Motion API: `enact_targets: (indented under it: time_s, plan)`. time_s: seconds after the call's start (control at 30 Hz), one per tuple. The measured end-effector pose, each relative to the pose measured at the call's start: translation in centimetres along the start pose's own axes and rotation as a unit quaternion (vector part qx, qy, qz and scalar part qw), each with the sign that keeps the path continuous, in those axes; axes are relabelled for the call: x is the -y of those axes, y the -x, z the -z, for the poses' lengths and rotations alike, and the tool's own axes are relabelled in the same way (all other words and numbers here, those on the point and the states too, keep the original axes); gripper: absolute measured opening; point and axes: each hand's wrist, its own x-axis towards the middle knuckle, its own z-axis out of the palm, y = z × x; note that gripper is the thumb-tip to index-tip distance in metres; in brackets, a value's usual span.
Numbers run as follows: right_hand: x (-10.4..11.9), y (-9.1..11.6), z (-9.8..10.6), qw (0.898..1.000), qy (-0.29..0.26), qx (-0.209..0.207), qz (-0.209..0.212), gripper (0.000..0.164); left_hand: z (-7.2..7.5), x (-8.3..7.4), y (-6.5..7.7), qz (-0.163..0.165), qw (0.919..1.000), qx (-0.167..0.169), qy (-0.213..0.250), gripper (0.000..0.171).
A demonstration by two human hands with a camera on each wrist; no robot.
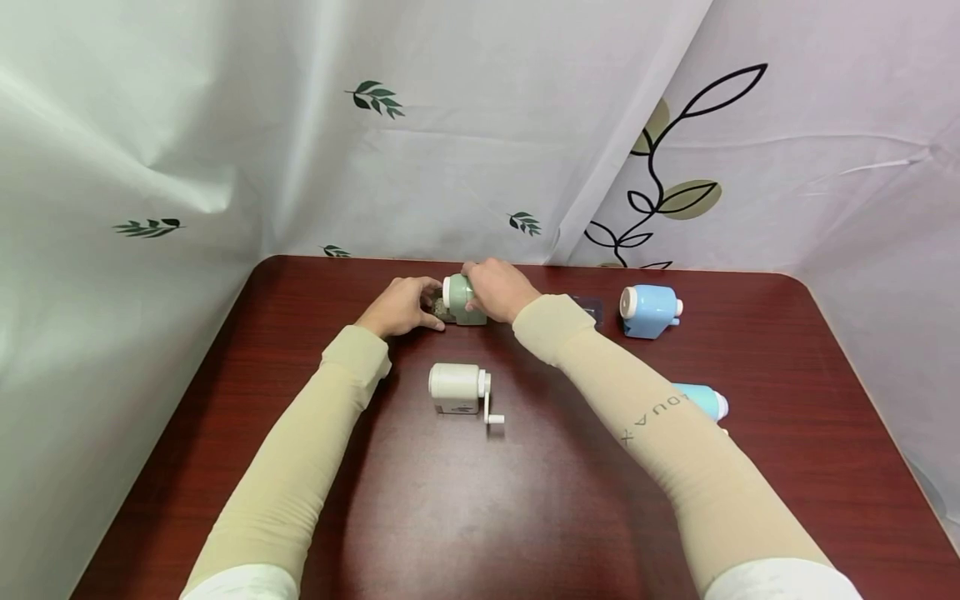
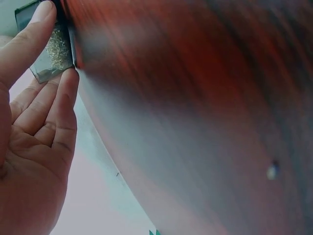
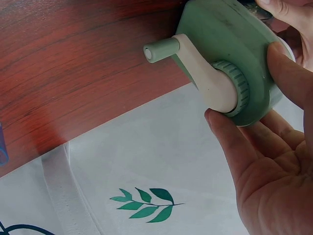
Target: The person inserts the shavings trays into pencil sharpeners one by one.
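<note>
Near the back edge of the table, my right hand (image 1: 498,288) grips a green crank pencil sharpener (image 1: 467,302), thumb and fingers around its body. In the right wrist view its pale crank arm with a green knob (image 3: 161,50) faces the camera. My left hand (image 1: 401,307) pinches a clear shavings drawer (image 2: 58,51) between thumb and fingertips, at the sharpener's left side. Pale shavings lie inside that drawer. A white crank sharpener (image 1: 454,388) lies closer to me, its crank pointing right.
To the right stands a blue sharpener (image 1: 649,311). A turquoise sharpener (image 1: 703,401) is partly covered by my right sleeve. Beyond my right wrist a dark see-through tray (image 1: 590,310) lies on the table. White patterned curtain (image 1: 450,167) hangs behind the table's back edge.
</note>
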Motion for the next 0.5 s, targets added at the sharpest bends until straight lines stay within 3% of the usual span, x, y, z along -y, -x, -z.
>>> enact_targets:
  time_s: [0.5]
  plan:
    - [0.03, 0.07, 0.07, 1.000, -0.005, 0.002, -0.002, 0.049, -0.29, -0.53, -0.22, -0.008, 0.9999, -0.007, -0.005, 0.073]
